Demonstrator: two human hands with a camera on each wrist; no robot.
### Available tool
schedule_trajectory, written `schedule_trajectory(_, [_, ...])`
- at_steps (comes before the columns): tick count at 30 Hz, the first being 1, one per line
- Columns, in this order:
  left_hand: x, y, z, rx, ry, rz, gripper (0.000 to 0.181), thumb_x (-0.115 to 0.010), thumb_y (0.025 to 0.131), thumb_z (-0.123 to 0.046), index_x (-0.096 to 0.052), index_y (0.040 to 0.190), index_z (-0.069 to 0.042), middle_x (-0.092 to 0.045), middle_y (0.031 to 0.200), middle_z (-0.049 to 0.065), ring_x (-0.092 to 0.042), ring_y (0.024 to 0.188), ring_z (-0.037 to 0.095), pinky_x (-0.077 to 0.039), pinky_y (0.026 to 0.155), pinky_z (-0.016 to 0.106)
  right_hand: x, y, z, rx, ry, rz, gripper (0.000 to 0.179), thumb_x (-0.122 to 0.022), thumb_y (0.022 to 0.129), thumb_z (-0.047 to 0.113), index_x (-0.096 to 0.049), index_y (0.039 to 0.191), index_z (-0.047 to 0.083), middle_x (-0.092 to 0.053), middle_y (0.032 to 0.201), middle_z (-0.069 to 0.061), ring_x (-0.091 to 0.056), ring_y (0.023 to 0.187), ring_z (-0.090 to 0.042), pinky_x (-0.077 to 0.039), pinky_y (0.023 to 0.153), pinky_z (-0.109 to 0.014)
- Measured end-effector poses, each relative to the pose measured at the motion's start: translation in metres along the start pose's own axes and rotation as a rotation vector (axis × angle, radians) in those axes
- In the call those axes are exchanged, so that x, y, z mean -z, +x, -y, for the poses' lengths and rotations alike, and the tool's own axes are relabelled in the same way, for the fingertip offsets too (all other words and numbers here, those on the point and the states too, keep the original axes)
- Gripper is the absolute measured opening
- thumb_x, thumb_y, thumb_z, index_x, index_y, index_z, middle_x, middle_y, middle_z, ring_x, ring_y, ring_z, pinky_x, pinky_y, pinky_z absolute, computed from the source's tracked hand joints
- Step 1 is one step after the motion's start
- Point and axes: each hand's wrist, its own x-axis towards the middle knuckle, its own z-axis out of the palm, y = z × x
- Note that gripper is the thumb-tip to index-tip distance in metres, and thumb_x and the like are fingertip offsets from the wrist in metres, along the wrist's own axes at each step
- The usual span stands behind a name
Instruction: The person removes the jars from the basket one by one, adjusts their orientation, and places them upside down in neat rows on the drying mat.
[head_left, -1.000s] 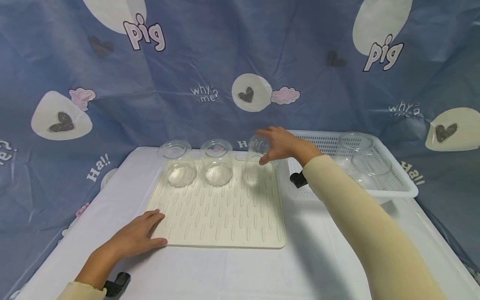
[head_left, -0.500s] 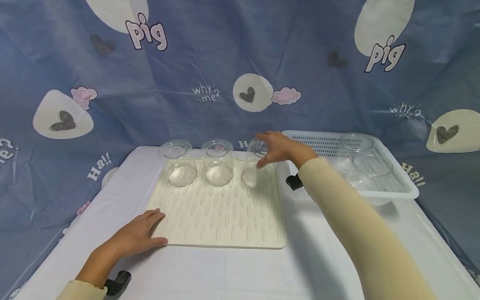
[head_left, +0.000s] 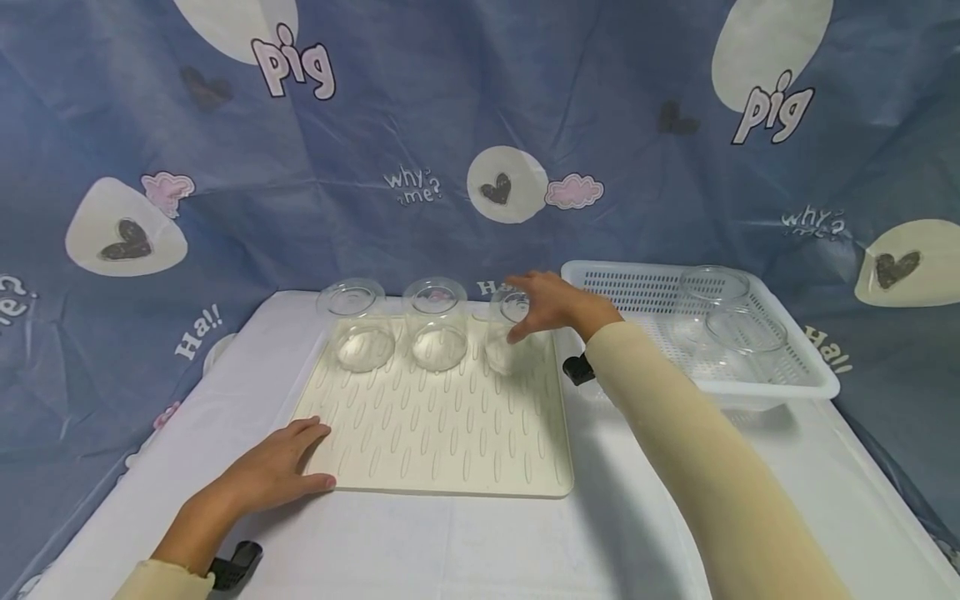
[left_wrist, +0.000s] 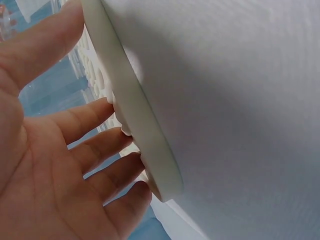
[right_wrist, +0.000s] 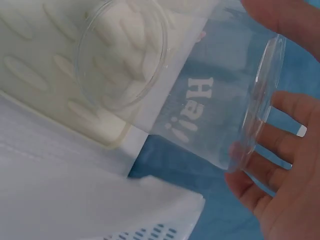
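My right hand (head_left: 558, 302) holds the wide upper end of a clear cup (head_left: 497, 337) at the back right of a cream ribbed mat (head_left: 442, 433). In the right wrist view the fingers curl at the flange of this cup (right_wrist: 200, 105), thumb on the opposite side, and its round lower rim overlaps the mat. To its left on the mat stand two similar clear cups, a middle one (head_left: 437, 337) and a left one (head_left: 363, 333). My left hand (head_left: 266, 468) touches the mat's front left corner with spread, relaxed fingers; its fingertips (left_wrist: 132, 162) meet the mat's edge in the left wrist view.
A white perforated basket (head_left: 622, 275) stands at the back right, with two more clear cups (head_left: 742, 329) inside. White cloth (head_left: 405, 542) covers the table. Behind it hangs a blue printed curtain (head_left: 420, 100).
My right hand has moved slightly left and down, and the top of the cup it holds has shifted a little with it. The left hand stays at the mat's corner.
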Motion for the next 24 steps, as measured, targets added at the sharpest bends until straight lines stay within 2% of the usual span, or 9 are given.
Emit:
schedule_trajectory(4, [-0.0005,-0.0004,0.0007,-0.004,-0.006,0.000,0.086,-0.077,0.079,-0.051,-0.049,0.140,0.002,-0.041,0.149,0.031,-0.041,0.133,0.056,-0.043,0.101,0.067,-0.0034,0.0019,0.0019,-0.001,0.003,0.002,0.099,-0.080,0.078,0.045,-0.027,0.158,0.017,-0.027,0.162,-0.019,-0.021,0.151,-0.044,-0.025,0.122,-0.060])
schedule_trajectory(11, [-0.0009,-0.0011,0.0016,-0.010,0.001,-0.014,0.085,-0.077,0.079,-0.051,-0.049,0.140,0.001,-0.042,0.148,0.031,-0.042,0.133,0.055,-0.044,0.101,0.066,-0.0049,0.0012,0.0008,-0.024,0.068,0.020,0.097,-0.078,0.081,0.041,-0.023,0.159,0.020,-0.020,0.165,-0.017,-0.013,0.153,-0.043,-0.020,0.124,-0.062])
schedule_trajectory(24, [0.0003,-0.0031,0.0001,0.003,-0.012,-0.003,0.086,-0.076,0.080,-0.052,-0.048,0.142,0.000,-0.040,0.150,0.030,-0.041,0.134,0.055,-0.043,0.102,0.067,-0.0071,0.0047,0.0003,-0.033,0.104,0.054,0.096,-0.075,0.084,0.041,-0.019,0.160,0.022,-0.014,0.167,-0.015,-0.007,0.154,-0.043,-0.021,0.121,-0.067])
